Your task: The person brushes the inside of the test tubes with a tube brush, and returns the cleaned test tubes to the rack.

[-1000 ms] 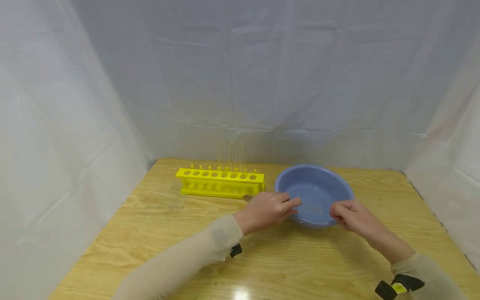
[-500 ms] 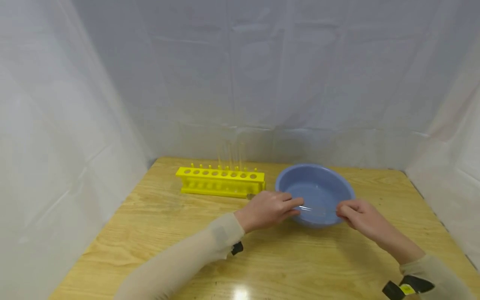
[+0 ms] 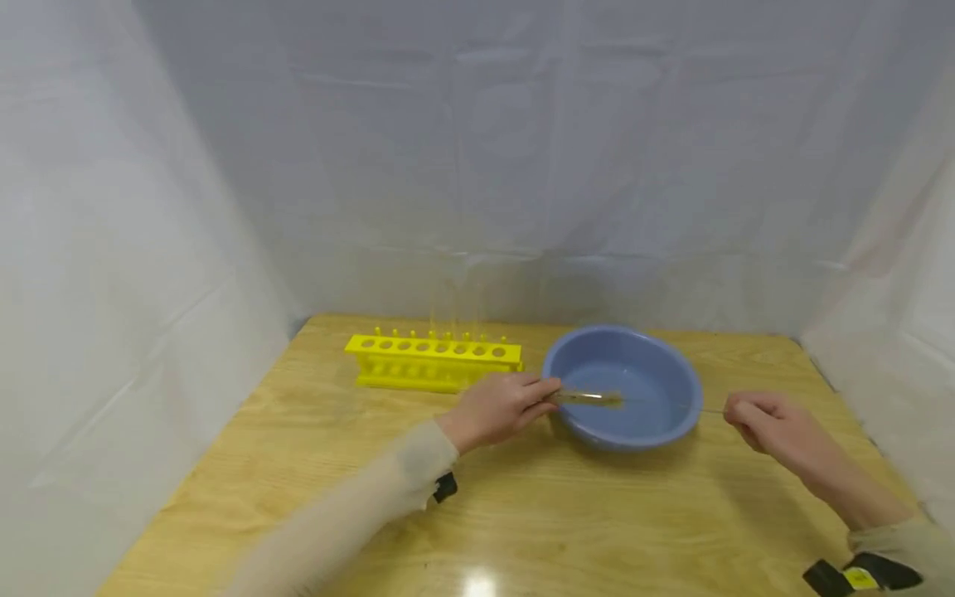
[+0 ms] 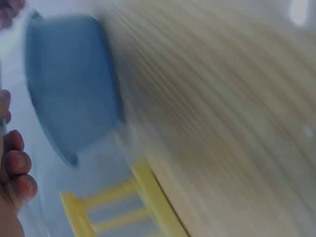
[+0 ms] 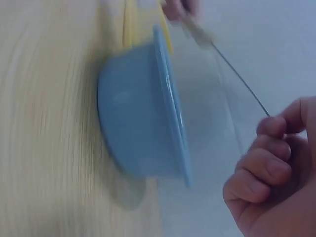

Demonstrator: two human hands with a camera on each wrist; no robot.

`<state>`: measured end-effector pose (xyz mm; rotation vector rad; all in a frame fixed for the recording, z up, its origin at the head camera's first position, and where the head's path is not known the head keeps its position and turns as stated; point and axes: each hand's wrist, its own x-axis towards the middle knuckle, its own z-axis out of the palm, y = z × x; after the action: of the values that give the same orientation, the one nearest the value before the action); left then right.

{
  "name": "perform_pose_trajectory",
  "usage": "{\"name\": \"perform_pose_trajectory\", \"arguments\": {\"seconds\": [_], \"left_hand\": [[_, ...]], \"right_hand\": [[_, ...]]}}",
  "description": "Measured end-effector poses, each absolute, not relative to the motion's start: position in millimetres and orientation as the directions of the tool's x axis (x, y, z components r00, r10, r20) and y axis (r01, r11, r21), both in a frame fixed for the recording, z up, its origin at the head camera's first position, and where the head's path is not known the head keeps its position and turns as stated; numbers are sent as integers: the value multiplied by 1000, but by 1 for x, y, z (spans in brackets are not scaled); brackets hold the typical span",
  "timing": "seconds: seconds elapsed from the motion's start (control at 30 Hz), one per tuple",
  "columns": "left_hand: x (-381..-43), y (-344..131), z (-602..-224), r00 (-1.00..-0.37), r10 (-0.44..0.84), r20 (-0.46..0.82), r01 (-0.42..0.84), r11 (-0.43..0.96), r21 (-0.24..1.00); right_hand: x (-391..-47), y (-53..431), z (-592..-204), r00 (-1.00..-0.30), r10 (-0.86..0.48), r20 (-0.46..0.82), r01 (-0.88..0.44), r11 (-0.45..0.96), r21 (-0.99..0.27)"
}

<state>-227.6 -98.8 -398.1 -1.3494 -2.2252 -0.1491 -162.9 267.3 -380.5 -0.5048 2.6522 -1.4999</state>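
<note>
In the head view my left hand [image 3: 501, 406] grips a clear test tube [image 3: 582, 398], held nearly level over the basin's near side. My right hand [image 3: 783, 444], off to the right, pinches the thin wire handle of a test tube brush [image 5: 240, 79]. Its pale bristles show at the tube's mouth; how much of them is inside I cannot tell. Below the tube stands a blue basin [image 3: 627, 439]. In the right wrist view the fingers [image 5: 266, 170] are curled, with thumb and forefinger on the wire. The left wrist view is blurred.
A yellow test tube rack [image 3: 433, 348] stands left of the basin, behind the left hand. Several clear tubes rise faintly at its back. The wooden table [image 3: 582, 531] is bounded by white sheeting [image 3: 507, 166] at the back and sides.
My right hand has moved right, drawing the brush's wire out of the tube, and the bristles now show at its mouth. My left hand has shifted slightly left with the tube.
</note>
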Motion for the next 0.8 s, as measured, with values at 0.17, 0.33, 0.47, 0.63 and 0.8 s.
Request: {"name": "perform_pose_trajectory", "arguments": {"seconds": [0.17, 0.33, 0.47, 0.63, 0.8], "left_hand": [[-230, -115, -399, -362, 783, 506, 844, 505, -179], [-229, -113, -401, -371, 781, 502, 840, 513, -177], [-229, -114, -400, -394, 777, 491, 844, 518, -140], [-231, -115, -399, -393, 776, 494, 848, 514, -132], [-232, -119, -399, -405, 759, 510, 839, 531, -123]], "right_hand": [[-166, 287, -379, -947, -312, 74, -228, 494, -839], [-167, 296, -384, -953, -290, 87, -224, 481, -848], [-168, 308, -383, -961, -268, 63, -191, 483, -854], [-167, 319, -380, -972, -231, 53, -170, 526, -834], [-165, 331, -381, -983, -176, 59, -151, 576, -804]]}}
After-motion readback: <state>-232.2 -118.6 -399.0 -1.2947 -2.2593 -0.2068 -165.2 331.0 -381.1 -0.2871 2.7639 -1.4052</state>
